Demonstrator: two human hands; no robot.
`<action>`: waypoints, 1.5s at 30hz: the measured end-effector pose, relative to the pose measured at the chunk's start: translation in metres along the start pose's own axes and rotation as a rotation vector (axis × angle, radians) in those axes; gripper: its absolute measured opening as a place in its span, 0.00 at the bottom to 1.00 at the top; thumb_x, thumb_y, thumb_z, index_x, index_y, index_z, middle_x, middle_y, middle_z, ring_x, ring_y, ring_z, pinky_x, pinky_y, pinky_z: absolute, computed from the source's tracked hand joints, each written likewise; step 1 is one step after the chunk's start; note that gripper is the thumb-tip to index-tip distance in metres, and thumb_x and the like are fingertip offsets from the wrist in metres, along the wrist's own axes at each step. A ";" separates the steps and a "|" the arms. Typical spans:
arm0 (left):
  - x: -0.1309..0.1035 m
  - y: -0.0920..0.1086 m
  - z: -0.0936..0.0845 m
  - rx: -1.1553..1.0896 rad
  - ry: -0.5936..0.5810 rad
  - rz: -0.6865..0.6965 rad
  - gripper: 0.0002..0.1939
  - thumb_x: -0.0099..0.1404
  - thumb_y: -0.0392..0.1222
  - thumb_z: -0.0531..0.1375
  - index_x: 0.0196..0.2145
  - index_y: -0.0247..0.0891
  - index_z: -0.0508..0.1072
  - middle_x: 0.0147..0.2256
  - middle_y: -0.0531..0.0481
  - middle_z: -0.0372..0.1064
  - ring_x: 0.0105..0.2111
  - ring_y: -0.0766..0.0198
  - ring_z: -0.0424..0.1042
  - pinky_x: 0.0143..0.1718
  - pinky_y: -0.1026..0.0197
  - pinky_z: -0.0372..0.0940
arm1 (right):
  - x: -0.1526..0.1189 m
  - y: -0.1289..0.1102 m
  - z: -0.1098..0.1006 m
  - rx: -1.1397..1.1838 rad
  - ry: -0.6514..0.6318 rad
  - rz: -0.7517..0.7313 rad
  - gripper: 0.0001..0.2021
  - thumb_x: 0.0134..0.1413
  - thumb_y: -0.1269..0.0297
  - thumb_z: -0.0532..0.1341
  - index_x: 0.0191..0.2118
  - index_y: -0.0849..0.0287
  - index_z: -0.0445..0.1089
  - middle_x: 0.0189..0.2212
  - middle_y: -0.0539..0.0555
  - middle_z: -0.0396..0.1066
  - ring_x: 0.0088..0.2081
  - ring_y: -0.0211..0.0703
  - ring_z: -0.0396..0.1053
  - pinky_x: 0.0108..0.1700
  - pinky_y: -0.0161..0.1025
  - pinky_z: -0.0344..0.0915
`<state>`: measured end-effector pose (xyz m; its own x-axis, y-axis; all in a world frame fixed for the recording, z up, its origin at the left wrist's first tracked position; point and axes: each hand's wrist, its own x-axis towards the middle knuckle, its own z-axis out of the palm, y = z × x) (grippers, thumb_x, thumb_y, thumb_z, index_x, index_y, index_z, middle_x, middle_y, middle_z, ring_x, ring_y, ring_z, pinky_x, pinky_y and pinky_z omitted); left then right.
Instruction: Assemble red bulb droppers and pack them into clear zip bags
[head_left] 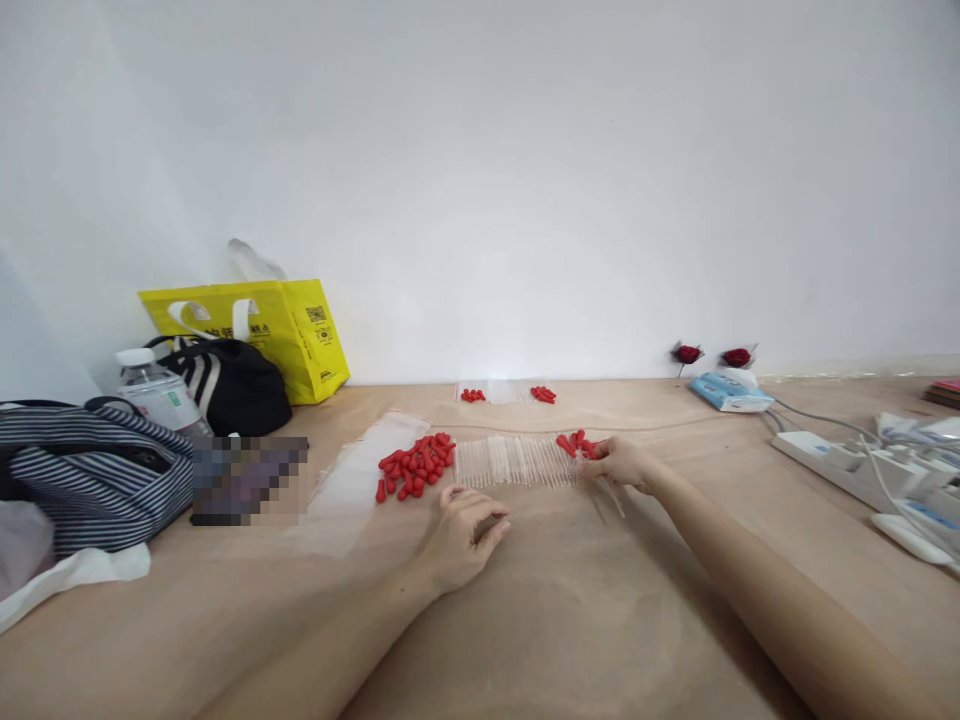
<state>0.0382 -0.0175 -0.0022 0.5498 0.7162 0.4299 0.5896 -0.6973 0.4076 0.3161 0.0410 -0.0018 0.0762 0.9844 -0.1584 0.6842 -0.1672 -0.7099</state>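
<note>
Several thin clear tubes lie side by side in a row on the table. Left of the row is a heap of red rubber bulbs; a smaller group of red bulbs sits at its right end. My right hand is closed beside that small group, with a thin clear tube sticking out below its fingers. Its fingertips are partly hidden against the bulbs. My left hand rests just in front of the row and the heap, fingers loosely bent, thumb apart, nothing visible in it.
Clear plastic bags lie left of the heap; a bag with red bulbs lies near the wall. At left stand a yellow bag, a bottle and a striped bag. At right are a tissue pack and power strip.
</note>
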 end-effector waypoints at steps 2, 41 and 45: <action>0.000 0.000 0.000 0.005 -0.002 0.001 0.05 0.59 0.40 0.54 0.33 0.41 0.70 0.32 0.53 0.73 0.33 0.63 0.70 0.46 0.51 0.49 | 0.007 0.004 -0.004 0.034 0.047 0.042 0.13 0.40 0.59 0.61 0.17 0.60 0.58 0.12 0.44 0.54 0.16 0.29 0.51 0.18 0.30 0.47; 0.002 0.000 0.000 0.036 -0.062 -0.011 0.05 0.58 0.40 0.54 0.31 0.41 0.70 0.31 0.52 0.73 0.33 0.62 0.70 0.46 0.51 0.50 | -0.001 0.005 -0.038 0.007 -0.061 0.300 0.12 0.29 0.74 0.66 0.22 0.61 0.62 0.12 0.48 0.65 0.20 0.37 0.67 0.17 0.28 0.60; 0.002 -0.001 0.001 0.031 -0.054 -0.008 0.05 0.58 0.40 0.54 0.31 0.41 0.70 0.31 0.52 0.73 0.33 0.62 0.70 0.46 0.51 0.50 | -0.001 0.004 -0.036 0.005 -0.050 0.306 0.09 0.29 0.71 0.65 0.18 0.61 0.62 0.10 0.47 0.62 0.16 0.35 0.62 0.14 0.28 0.57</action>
<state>0.0392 -0.0158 -0.0026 0.5758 0.7229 0.3818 0.6117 -0.6908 0.3854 0.3453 0.0408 0.0205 0.2424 0.8843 -0.3991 0.6316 -0.4561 -0.6269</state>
